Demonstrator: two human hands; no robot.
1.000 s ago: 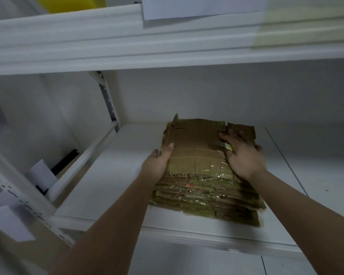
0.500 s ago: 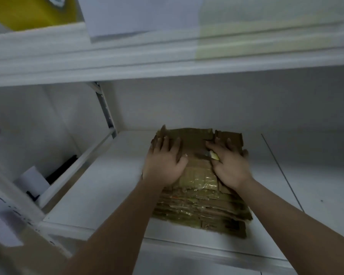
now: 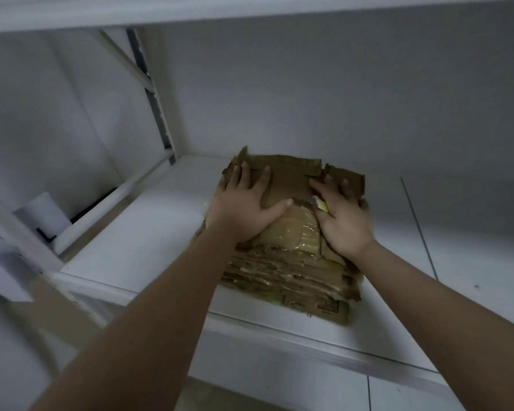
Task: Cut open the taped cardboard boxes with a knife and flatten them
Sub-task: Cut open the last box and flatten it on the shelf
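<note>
From my feed I count two bare forearms reaching forward and two hands on one stack of flattened cardboard boxes (image 3: 291,274). The stack lies on a white shelf (image 3: 149,241), its near edge just back from the shelf's front lip; I cannot count the layers exactly, but several show along the near side, many glossy with tape. My left hand (image 3: 244,209) lies flat on the top sheet, fingers spread wide and thumb out toward the middle, holding nothing. My right hand (image 3: 343,216) presses palm-down on the right part of the top, with one small yellow knife (image 3: 321,204) pinned under it, only its tip showing beside the thumb. The top sheet's far edge is ragged and torn. Bare shelf lies open to the left of the stack and to its right, with a narrower strip behind it before the white back wall (image 3: 309,93). One metal upright (image 3: 156,111) stands at the far left corner.
</note>
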